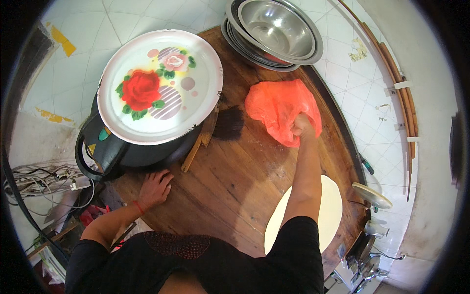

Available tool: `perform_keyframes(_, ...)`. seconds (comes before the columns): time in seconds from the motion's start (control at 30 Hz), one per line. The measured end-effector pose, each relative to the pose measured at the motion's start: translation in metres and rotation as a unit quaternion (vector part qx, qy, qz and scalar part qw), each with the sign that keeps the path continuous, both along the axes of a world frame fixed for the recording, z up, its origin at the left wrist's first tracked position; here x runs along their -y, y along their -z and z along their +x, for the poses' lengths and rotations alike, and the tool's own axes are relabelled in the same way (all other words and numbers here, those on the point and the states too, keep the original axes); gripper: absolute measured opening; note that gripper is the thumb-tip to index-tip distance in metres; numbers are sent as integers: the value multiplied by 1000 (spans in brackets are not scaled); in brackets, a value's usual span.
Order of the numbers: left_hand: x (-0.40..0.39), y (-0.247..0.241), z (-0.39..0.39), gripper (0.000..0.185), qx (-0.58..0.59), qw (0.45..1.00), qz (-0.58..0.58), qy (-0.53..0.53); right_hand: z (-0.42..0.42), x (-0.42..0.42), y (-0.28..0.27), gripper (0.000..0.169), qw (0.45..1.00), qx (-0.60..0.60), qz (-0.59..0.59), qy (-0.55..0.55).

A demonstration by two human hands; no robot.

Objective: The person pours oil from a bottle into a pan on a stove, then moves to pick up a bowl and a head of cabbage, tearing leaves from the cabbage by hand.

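Observation:
My right hand [304, 125] reaches into the mouth of a red plastic bag [277, 104], its fingers hidden by the film; whether they grip anything inside does not show. The bag rests on a wooden table [216, 194]. Under my right forearm lies a thin, pale sheet of rolled dough [331, 209], partly covered by the arm. My left hand [156, 189] lies on the table at its left edge, fingers spread and holding nothing. Just beyond it stands a black electric pan [158, 156] with a flowered enamel tray [198, 99] on top.
A brush with dark bristles [229, 123] lies beside the pan. Stacked stainless steel basins [277, 27] stand at the far edge. Wooden rolling pins [405, 106] hang on the right wall, and a round lid [372, 195] leans by the table's right edge. Tangled cables [47, 185] hang at left.

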State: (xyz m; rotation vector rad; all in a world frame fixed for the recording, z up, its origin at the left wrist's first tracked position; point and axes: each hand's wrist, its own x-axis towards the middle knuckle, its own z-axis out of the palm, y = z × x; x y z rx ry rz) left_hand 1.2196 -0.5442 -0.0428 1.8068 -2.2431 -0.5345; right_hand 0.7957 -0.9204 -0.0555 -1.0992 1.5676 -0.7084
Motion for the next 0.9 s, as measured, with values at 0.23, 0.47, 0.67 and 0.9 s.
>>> perform_keyframes(0.23,0,0,-1,34,25,1000,-16,-1,71,6,-1,21,956,-264,-92,89)
perform_keyframes(0.47,-1,-1,-1,33,16,1000,-2,3,86,8,-4,18,957,-254,-103,95)
perform_keyframes(0.67,-2,-3,-2,32,17,1000,-5,0,101,8,-8,18,956,-257,-110,88)
perform_keyframes(0.9,-3,9,0,30,2,1000,-1,-18,111,-4,-23,21,953,-254,-148,70)
